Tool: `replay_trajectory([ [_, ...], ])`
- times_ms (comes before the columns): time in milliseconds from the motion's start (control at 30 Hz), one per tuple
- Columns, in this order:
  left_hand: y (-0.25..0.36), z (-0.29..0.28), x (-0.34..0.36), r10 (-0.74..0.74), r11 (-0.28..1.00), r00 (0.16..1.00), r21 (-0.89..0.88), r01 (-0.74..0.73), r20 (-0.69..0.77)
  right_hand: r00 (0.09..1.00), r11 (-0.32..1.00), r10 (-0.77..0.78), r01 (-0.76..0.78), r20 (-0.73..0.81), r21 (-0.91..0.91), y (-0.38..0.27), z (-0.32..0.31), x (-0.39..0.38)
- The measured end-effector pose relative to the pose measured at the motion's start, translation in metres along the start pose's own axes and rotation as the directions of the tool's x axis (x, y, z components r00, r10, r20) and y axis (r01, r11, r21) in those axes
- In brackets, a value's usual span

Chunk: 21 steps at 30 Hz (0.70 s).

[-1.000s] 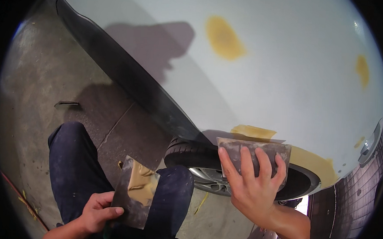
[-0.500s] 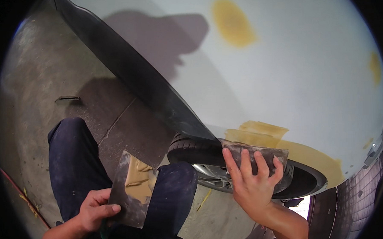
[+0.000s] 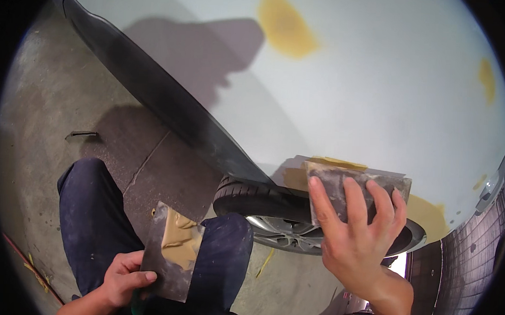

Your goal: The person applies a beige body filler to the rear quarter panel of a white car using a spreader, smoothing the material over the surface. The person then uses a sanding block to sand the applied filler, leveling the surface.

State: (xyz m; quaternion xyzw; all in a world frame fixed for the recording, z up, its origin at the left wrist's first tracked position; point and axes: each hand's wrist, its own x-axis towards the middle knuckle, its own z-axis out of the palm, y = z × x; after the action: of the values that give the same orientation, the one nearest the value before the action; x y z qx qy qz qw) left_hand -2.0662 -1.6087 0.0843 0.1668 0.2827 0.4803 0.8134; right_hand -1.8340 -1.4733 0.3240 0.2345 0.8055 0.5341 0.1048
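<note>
Upward and rightward since the earlier frame, the right hand has moved its grey spreader, gripped with fingers splayed, over the yellow patch above the wheel. Left thumb and fingers pinch a dark plate bearing tan putty; the spreader seemingly meets the car panel.

The bare left hand is clenched in a pinch, thumb on top, beside the bent, dark-blue-trousered left leg; the bare right hand (seen from behind, fingers spread and slightly curled) reaches farther forward.
</note>
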Motion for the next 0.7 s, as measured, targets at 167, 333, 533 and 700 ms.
replay_trajectory([
  [167, 0.001, 0.000, -0.002, 0.002, 1.000, 0.999, 0.010, -0.002, -0.049, 0.998, 0.999, 0.048, -0.048, -0.048, -0.005, -0.013, 0.018, 0.009],
  [333, 0.002, 0.001, -0.004, -0.022, 0.999, 0.998, 0.028, 0.024, -0.061, 0.998, 0.999, 0.043, -0.042, -0.056, 0.018, -0.027, 0.028, -0.005],
  [533, 0.004, 0.001, -0.004, -0.001, 0.999, 1.000, 0.042, 0.002, -0.031, 1.000, 1.000, -0.007, 0.007, 0.002, 0.013, -0.039, 0.039, -0.033],
  [700, 0.004, 0.001, -0.005, -0.022, 0.999, 0.999, 0.042, 0.024, -0.043, 0.994, 0.997, -0.071, 0.071, 0.078, 0.005, -0.032, 0.032, -0.043],
])
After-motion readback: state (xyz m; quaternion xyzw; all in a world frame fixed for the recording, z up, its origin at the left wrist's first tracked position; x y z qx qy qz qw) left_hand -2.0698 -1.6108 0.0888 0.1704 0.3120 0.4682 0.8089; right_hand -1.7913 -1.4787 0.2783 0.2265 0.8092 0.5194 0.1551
